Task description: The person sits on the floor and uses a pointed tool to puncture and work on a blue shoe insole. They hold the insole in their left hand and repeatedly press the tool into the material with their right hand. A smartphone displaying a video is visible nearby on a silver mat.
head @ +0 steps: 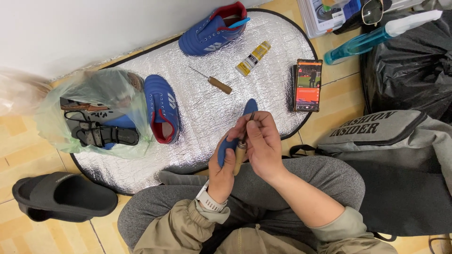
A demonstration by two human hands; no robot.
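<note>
Blue insole (pixel 248 109) sits pinched in the left hand (pixel 225 162), fingers closed round its lower end, over the lap at the silver mat's (pixel 197 155) near edge. Right hand (pixel 263 143) is curled tight on a wooden-handled awl (pixel 241 153), tip at the insole. Risk: the thin piece flexes, the point skids and jabs the left fingers. The loose second awl (pixel 217 83) on the mat could also get knelt on.

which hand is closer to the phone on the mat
Right. The right hand sits just below and left of the phone, holding an awl; the left hand is farther left, behind it.
</note>
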